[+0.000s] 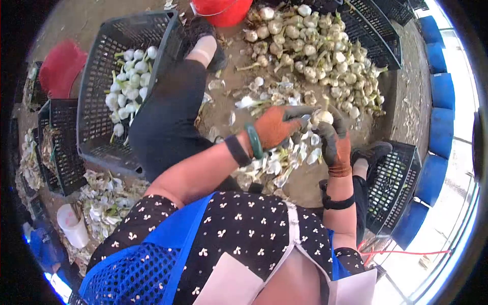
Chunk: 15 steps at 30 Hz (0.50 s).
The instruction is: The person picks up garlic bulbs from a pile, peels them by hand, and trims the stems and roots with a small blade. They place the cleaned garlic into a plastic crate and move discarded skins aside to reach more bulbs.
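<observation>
A garlic bulb [322, 118] with a short stem is held up in the fingers of my right hand [336, 145], which is closed around it. From the left, the index finger and thumb of my left hand [279, 126] close in on the bulb's near side and touch it. Whether they pinch a bit of its skin is too small to tell. Both hands wear orange gloves with dark grey fingers. Below them, white peeled garlic skins [284, 163] litter the floor. A big heap of unpeeled garlic bulbs [305, 48] lies just beyond my hands.
At my left, a black plastic crate [94, 96] contains several clean white garlic bulbs [131, 84]. Another black crate [394, 185] sits by my right foot. A red bucket [221, 11] stands at the top. More skins [109, 201] and a white container [72, 223] are at lower left.
</observation>
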Each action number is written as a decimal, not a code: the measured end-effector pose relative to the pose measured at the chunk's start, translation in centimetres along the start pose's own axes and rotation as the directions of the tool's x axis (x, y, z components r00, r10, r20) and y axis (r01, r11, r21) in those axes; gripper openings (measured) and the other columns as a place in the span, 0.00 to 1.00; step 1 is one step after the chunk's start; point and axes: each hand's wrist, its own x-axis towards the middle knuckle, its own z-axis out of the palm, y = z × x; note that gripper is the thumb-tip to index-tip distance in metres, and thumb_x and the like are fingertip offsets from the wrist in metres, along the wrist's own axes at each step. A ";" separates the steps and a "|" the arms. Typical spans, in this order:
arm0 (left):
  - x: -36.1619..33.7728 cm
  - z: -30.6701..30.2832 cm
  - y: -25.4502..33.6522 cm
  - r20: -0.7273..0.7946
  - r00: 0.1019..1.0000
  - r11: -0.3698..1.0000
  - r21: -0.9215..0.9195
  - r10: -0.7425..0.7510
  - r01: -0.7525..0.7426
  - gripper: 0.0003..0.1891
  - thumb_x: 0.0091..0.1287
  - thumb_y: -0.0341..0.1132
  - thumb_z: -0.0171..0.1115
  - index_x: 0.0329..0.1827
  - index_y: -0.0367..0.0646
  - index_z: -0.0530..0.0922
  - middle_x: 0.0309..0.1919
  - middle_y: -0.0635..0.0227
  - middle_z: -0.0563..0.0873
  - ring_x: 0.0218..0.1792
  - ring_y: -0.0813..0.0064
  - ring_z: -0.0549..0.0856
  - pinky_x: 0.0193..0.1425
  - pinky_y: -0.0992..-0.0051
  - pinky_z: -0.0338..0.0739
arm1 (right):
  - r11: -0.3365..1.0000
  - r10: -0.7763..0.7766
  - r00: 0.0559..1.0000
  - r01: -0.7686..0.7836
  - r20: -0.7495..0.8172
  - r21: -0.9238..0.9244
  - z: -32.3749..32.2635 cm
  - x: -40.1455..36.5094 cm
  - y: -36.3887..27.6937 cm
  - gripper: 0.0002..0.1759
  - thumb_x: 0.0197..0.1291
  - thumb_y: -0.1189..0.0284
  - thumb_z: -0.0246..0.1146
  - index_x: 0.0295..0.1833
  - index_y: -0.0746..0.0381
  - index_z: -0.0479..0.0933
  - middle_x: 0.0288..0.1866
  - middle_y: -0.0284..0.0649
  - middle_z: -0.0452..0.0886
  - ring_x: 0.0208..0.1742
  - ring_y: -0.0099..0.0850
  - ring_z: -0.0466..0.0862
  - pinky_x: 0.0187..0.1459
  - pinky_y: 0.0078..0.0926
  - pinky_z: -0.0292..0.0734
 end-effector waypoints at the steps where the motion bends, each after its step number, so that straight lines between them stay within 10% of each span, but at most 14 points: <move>1: 0.1 0.2 -0.5 0.015 0.999 0.998 0.027 0.049 -0.049 0.17 0.62 0.36 0.55 0.53 0.41 0.76 0.35 0.64 0.85 0.33 0.80 0.80 0.38 0.76 0.75 | 0.983 0.008 0.999 -0.002 0.033 -0.185 0.1 -0.8 -1.1 0.24 0.52 0.77 0.65 0.56 0.66 0.70 0.51 0.42 0.76 0.47 0.28 0.78 0.45 0.26 0.77; 6: -0.9 0.9 -0.7 0.054 0.999 0.997 0.078 -0.002 -0.002 0.17 0.60 0.35 0.56 0.51 0.36 0.77 0.34 0.65 0.84 0.33 0.79 0.80 0.40 0.77 0.75 | 0.970 -0.015 0.999 0.023 0.035 -0.243 0.9 -3.0 -1.5 0.30 0.45 0.78 0.69 0.57 0.65 0.71 0.48 0.40 0.76 0.48 0.29 0.76 0.49 0.27 0.72; 8: -1.3 0.8 -0.9 0.111 0.977 0.982 -0.013 -0.185 0.187 0.15 0.59 0.35 0.58 0.46 0.37 0.78 0.32 0.64 0.84 0.33 0.76 0.81 0.41 0.75 0.75 | 0.648 -0.300 0.932 0.357 0.205 -0.673 1.2 -3.6 -1.9 0.29 0.41 0.77 0.71 0.54 0.63 0.74 0.44 0.39 0.76 0.48 0.31 0.75 0.50 0.28 0.71; 9: -1.0 0.6 -2.2 0.046 0.999 0.989 0.146 -0.002 -0.005 0.14 0.57 0.36 0.59 0.43 0.38 0.80 0.31 0.62 0.84 0.33 0.73 0.82 0.41 0.73 0.75 | 0.614 -0.315 0.928 0.361 0.201 -0.702 2.0 -3.9 -2.6 0.29 0.36 0.76 0.73 0.51 0.61 0.77 0.42 0.38 0.75 0.49 0.33 0.74 0.51 0.28 0.70; 12: -0.9 1.2 -3.6 -0.024 0.999 0.999 0.037 -0.034 0.035 0.13 0.58 0.38 0.59 0.42 0.40 0.80 0.25 0.63 0.83 0.21 0.76 0.79 0.22 0.74 0.75 | 0.444 -0.307 0.904 0.413 0.299 -0.795 2.9 -4.3 -3.4 0.26 0.39 0.69 0.73 0.49 0.56 0.78 0.41 0.41 0.76 0.47 0.37 0.75 0.48 0.31 0.72; 15: -1.2 1.1 -3.4 -0.033 0.998 0.997 0.049 -0.055 0.057 0.12 0.58 0.37 0.59 0.41 0.39 0.80 0.25 0.63 0.83 0.21 0.75 0.79 0.24 0.73 0.76 | 0.258 -0.374 0.841 0.500 0.391 -0.827 3.4 -4.7 -3.6 0.24 0.44 0.68 0.71 0.51 0.58 0.77 0.42 0.39 0.78 0.46 0.32 0.75 0.44 0.29 0.73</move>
